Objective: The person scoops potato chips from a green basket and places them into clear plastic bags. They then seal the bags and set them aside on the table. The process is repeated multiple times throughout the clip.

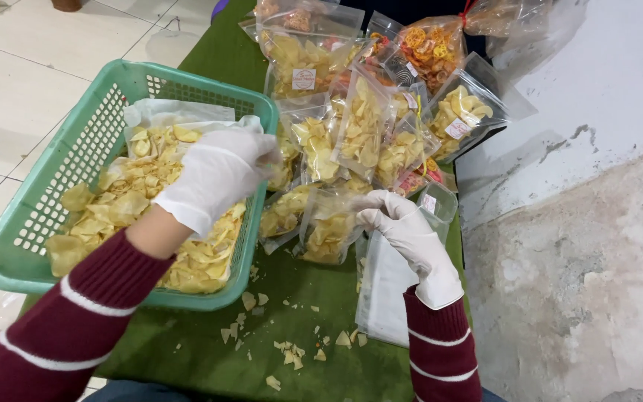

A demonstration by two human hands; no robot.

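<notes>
Nearest to the camera, broken chip crumbs point(292, 353) lay scattered on the green cloth point(210, 350), just in front of the green plastic basket point(76, 156). To the right of the basket, an empty clear pouch point(381, 290) lay flat on the cloth. The right hand point(403, 227), in a white glove, was just above this pouch, and its fingers were curled and pinched on the top edge of a small clear bag of chips point(329, 231), so the hand was mostly closed on that bag. This bag stood just beside the right wall of the basket. The left hand point(213, 175), also gloved in white, was inside the basket, at its far right corner. It rested palm down on the loose yellow chips point(120, 201), with the fingers bent downward into them; I could not tell if it had really taken hold of any chips. The chips filled the basket on a white paper lining point(165, 112). Behind the basket and to its right, many filled chip bags point(366, 126) were packed close together, touching one another. Farther behind them lay bags with orange snacks point(429, 48). To the far right of the basket was a rough grey wall point(582, 246).
</notes>
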